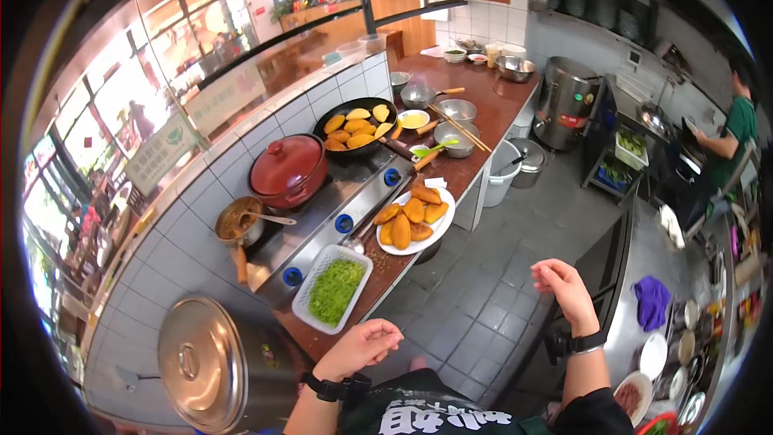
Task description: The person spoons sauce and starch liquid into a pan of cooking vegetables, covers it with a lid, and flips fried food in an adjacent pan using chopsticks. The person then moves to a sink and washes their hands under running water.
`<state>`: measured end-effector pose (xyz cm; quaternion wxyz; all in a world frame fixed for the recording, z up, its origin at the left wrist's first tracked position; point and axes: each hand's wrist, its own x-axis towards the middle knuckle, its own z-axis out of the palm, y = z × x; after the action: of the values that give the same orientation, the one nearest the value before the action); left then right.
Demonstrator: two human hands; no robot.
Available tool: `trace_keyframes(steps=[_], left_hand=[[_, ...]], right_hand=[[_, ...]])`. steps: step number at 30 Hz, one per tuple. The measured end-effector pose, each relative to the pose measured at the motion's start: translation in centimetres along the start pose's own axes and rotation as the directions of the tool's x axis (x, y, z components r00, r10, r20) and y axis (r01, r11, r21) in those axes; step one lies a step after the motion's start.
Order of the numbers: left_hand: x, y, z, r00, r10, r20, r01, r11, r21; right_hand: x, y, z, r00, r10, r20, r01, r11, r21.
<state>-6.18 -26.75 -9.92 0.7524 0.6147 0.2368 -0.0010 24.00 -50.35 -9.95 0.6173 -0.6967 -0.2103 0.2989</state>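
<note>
The red-brown worktop (499,105) runs along the stove, and careful work beside it would keep sleeves and wrists off the hot side. The big steel pot (189,354) stands at the near corner with its lid on, so its contents cannot be seen. The red casserole (286,169) on the stove is covered too; its lid would best be lifted by the knob, tilted away from the face.

The black frying pan (320,130) holds half-moon pieces, some pale yellow, others browned. Turning the pale ones singly, with the wooden handle (425,161) steadied, should colour them evenly. The white oval plate (442,229) carries a heap of golden-brown pieces (401,231) near the worktop's edge; it seems wise to keep it level, since the upper ones could slide. The white plastic basket (303,306) contains finely chopped greens (334,290), and the small saucepan (256,234) has a brownish mixture with a spoon (270,217) in it.

The left hand (366,346) is nearest the basket, apart from it, loosely curled with nothing visible in it. The right hand (568,294) is over the floor, half bent, pinching nothing visible. Beyond the plate, a small white bowl (427,116) holds something yellow
</note>
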Motion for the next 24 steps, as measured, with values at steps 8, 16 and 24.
trace_keyframes(steps=[8, 16, 24], left_hand=[[14.0, 3.9, -5.0, 0.992, 0.026, -0.12, -0.033, 0.998, -0.058], [23.6, 7.1, -5.0, 0.948, -0.077, -0.307, 0.032, 0.988, -0.149], [28.0, 9.7, 1.7, 0.628, -0.193, -0.754, -0.013, 0.966, -0.259]], right_hand=[[20.5, -2.3, -2.4, 0.996, -0.02, 0.085, 0.036, 0.983, -0.183], [39.2, -0.9, -10.3, 0.994, -0.057, 0.095, 0.097, 0.855, -0.509], [62.0, 1.4, -6.2, 0.753, -0.424, 0.504, 0.657, 0.443, -0.609]])
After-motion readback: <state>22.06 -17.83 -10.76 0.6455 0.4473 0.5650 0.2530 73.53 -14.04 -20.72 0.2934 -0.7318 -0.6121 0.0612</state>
